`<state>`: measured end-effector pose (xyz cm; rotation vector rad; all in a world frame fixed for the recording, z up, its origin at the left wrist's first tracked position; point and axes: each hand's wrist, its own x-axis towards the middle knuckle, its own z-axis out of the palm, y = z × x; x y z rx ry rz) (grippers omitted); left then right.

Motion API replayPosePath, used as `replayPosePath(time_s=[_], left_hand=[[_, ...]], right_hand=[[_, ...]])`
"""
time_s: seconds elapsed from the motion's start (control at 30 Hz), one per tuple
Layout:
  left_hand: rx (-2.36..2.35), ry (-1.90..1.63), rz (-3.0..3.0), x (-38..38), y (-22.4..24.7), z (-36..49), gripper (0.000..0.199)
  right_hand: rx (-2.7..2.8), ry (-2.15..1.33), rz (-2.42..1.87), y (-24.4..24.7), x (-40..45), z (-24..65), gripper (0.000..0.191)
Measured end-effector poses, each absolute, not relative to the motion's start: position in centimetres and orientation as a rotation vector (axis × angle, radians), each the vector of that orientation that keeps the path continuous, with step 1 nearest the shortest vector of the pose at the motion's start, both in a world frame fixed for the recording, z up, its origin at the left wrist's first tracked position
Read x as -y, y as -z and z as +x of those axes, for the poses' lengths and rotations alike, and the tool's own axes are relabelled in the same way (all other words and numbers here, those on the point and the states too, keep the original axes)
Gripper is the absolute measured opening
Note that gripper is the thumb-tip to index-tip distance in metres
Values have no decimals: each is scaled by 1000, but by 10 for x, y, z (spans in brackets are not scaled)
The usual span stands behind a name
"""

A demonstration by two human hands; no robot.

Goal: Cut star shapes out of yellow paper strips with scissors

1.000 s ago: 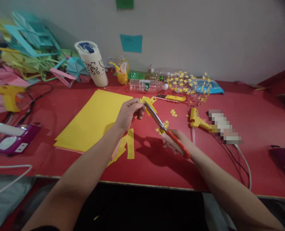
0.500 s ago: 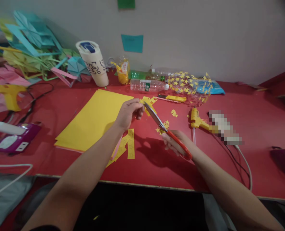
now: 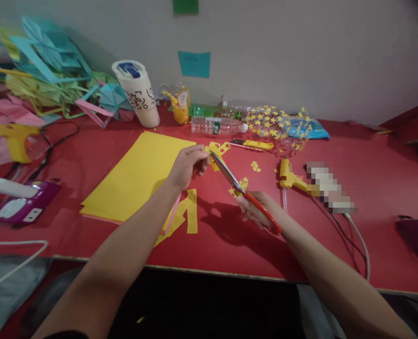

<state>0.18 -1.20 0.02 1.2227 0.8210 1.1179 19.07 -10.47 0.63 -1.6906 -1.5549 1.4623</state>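
Observation:
My right hand (image 3: 254, 209) is wrapped round the red handles of a pair of scissors (image 3: 230, 177), whose blades point up and left. The blade tips meet a small piece of yellow paper (image 3: 208, 149) pinched in the fingers of my left hand (image 3: 190, 165). Below the blades, small cut-out yellow stars (image 3: 242, 184) lie in a loose heap, with another few stars (image 3: 255, 166) farther back. Yellow paper strips (image 3: 192, 212) with star outlines drawn on them lie near my left forearm. Behind my left hand are yellow offcuts (image 3: 224, 149) with star-shaped holes.
Yellow paper sheets (image 3: 131, 174) lie stacked at left. Plastic bottles (image 3: 217, 125), a yellow utility knife (image 3: 258, 145) and a star-covered clear piece (image 3: 277, 125) are at the back. A tumbler (image 3: 138, 96) stands there too. Yellow glue guns (image 3: 285, 174) (image 3: 13, 141) lie either side.
The scissors' blades have drawn slightly closer together at the paper. Both hands stay in almost the same place.

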Motion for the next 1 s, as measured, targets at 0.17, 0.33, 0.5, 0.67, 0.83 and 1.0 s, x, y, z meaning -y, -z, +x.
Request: replayPosePath(time_s=[0.17,0.33,0.5,0.67,0.83,1.0], left_hand=[[-845,-1111,1230,13,-4,2,21],[-810,-1114,1235,12,-2,1,21],[-840,-1161,1246,9,3,0,20],[-835,-1189,1242,9,2,0,15],[-820,-1159,1224,11,0,2,14],[-786,-1152,1244,12,1,2,14]], right_hand=[[1585,-1452,-1684,-4,104,191,48],[1580,-1465,-1674,-4,104,192,48],[1571,-1450,-1696,-6,104,191,49],[1568,-1464,-1668,-5,103,192,49],[1580,-1478,-1620,-2,102,194,49],[1592,-1497,-1571,0,102,195,45]])
